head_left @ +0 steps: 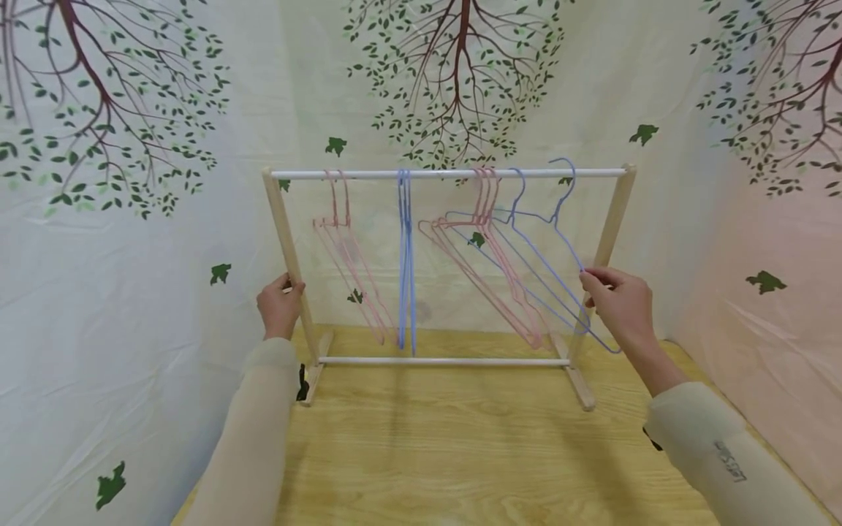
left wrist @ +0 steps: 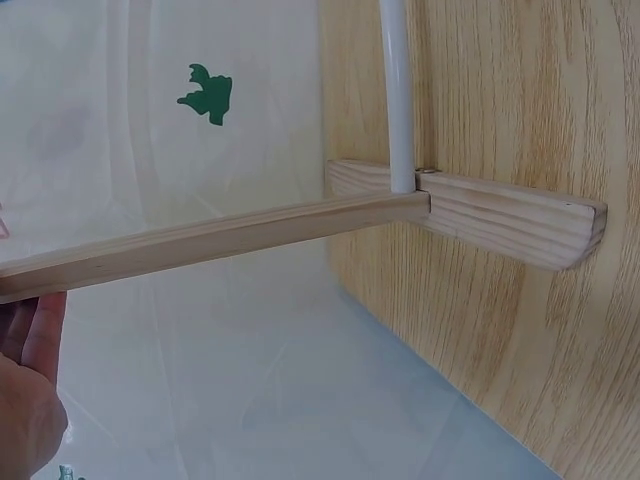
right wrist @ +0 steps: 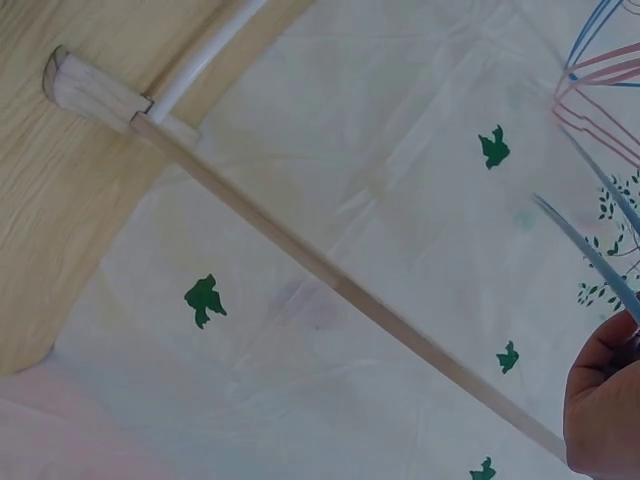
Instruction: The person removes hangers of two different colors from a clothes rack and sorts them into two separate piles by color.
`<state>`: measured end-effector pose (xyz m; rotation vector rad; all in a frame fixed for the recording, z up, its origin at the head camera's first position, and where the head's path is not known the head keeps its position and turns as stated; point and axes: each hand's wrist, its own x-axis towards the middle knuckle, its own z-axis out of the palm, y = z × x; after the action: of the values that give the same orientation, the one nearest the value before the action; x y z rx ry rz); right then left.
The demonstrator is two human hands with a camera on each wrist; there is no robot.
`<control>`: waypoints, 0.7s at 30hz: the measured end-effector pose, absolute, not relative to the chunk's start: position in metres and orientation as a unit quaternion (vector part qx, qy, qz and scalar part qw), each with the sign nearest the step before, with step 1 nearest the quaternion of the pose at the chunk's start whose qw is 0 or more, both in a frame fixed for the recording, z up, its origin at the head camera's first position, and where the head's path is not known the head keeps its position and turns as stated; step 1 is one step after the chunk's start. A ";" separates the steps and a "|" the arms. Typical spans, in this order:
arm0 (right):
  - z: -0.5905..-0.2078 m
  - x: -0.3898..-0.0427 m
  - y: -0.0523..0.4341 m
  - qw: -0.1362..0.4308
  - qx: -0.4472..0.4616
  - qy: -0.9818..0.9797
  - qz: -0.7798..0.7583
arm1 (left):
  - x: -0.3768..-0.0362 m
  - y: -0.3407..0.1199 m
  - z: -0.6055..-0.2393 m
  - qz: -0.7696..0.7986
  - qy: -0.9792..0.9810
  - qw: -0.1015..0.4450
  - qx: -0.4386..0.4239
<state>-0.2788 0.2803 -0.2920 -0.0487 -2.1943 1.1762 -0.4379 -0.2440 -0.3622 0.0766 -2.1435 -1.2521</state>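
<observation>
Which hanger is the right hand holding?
The rightmost blue hanger: the right hand pinches its wire, and its hook is lifted off the white rail, unlike the others.

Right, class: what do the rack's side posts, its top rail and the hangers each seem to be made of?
Side posts: pale unfinished wood, by the visible grain. Top rail: smooth glossy white, probably plastic or painted metal tube. Hangers: thin bent wire, seemingly coated in pink or blue. The left hand holds a post; the right hand pinches a blue hanger.
</observation>
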 end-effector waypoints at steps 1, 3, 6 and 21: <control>-0.294 -0.276 0.282 0.323 -0.018 -0.834 0.447 | -0.439 -0.244 -0.363 -0.477 -0.816 0.325 0.030; -0.298 -0.270 0.285 0.330 -0.018 -0.829 0.451 | -0.440 -0.245 -0.363 -0.478 -0.815 0.327 0.030; -0.308 -0.262 0.290 0.344 -0.018 -0.817 0.463 | -0.441 -0.246 -0.363 -0.479 -0.815 0.325 0.030; -0.370 -0.226 0.316 0.467 -0.023 -0.766 0.441 | -0.443 -0.247 -0.361 -0.481 -0.815 0.320 0.031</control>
<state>-0.2261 0.3161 -0.3699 -0.0557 -1.8805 1.0821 -0.4428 -0.2475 -0.3606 0.0811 -2.1423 -1.2648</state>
